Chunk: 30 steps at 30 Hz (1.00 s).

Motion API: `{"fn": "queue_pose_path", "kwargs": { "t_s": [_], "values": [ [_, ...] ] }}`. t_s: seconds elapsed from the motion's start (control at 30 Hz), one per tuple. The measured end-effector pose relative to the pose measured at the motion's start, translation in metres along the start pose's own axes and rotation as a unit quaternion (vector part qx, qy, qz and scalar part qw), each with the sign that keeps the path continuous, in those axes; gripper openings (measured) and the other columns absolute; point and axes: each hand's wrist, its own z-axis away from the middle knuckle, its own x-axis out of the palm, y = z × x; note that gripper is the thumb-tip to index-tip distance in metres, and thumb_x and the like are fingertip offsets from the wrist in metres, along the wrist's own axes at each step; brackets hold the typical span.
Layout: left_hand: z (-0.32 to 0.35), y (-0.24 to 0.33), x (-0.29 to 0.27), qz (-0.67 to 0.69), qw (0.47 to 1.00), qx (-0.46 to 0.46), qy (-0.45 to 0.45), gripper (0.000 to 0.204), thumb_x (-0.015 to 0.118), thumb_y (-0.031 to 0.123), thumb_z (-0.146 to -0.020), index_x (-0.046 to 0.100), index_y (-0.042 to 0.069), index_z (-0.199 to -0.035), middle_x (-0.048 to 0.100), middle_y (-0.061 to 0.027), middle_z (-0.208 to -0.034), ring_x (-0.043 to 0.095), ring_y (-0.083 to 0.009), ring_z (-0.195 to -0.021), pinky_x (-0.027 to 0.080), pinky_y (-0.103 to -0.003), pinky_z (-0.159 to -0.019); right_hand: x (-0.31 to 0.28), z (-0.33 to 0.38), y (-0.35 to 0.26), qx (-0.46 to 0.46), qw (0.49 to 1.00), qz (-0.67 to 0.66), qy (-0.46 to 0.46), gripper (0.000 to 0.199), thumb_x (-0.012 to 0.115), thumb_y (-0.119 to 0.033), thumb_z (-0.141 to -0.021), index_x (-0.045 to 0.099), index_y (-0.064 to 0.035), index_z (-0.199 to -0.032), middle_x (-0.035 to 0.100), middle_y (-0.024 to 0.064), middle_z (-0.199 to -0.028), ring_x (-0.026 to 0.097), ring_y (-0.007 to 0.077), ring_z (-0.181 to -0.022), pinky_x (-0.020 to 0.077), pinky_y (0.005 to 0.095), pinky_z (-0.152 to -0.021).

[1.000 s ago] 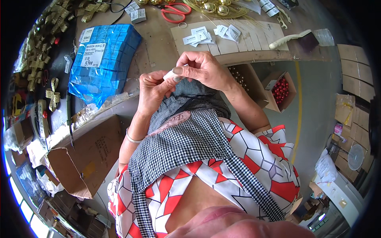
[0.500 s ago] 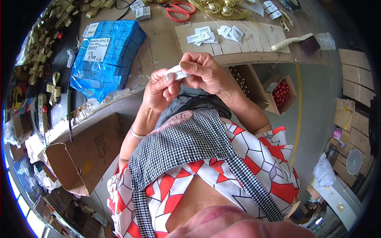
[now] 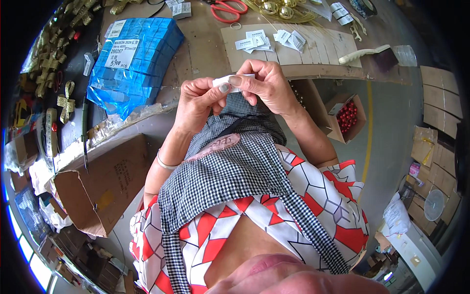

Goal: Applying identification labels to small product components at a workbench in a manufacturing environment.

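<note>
L hand + R hand pinch small flat white paper tag.

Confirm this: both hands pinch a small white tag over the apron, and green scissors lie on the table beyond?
Not quite. In the head view the scissors are red, not green. The rest holds: left hand and right hand pinch the white tag over the apron.

Black-and-white checked apron, blue wrapped packs, red-handled scissors, white label.
</note>
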Motion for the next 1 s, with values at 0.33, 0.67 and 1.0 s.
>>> {"fn": "queue_pose_path", "kwargs": {
  "t_s": [0.33, 0.67, 1.0],
  "values": [
    [0.002, -0.004, -0.002, 0.201, 0.977, -0.045, -0.045, 0.017, 0.055, 0.014, -0.085, 0.060, 0.001, -0.075, 0.053, -0.0034, -0.054, 0.040, -0.0071, -0.042, 0.032, -0.021, -0.039, -0.007, 0.000, 0.021, -0.033, 0.959, -0.261, -0.102, 0.035, 0.057, -0.027, -0.085, 0.056, 0.0036, -0.101, 0.059, 0.0092, -0.080, 0.056, 0.0150, -0.071, 0.0476, 0.0270, -0.067],
    [0.004, -0.002, -0.004, 0.228, 0.971, -0.052, -0.042, 0.015, 0.056, 0.015, -0.085, 0.060, 0.001, -0.082, 0.051, -0.0025, -0.054, 0.039, -0.0065, -0.043, 0.032, -0.020, -0.039, 0.003, 0.004, 0.013, -0.074, 0.969, -0.231, -0.042, 0.023, 0.055, -0.014, -0.086, 0.057, 0.0037, -0.101, 0.059, 0.0096, -0.078, 0.058, 0.0148, -0.068, 0.0483, 0.0243, -0.063],
    [0.004, -0.003, -0.003, 0.225, 0.972, -0.042, -0.048, 0.015, 0.056, 0.014, -0.085, 0.060, 0.001, -0.079, 0.051, -0.0026, -0.054, 0.039, -0.0067, -0.042, 0.032, -0.021, -0.039, 0.004, 0.003, 0.022, -0.086, 0.966, -0.237, -0.061, 0.022, 0.053, -0.010, -0.086, 0.056, 0.0058, -0.102, 0.061, 0.0105, -0.079, 0.059, 0.0139, -0.068, 0.0497, 0.0238, -0.059]
  ]
}}
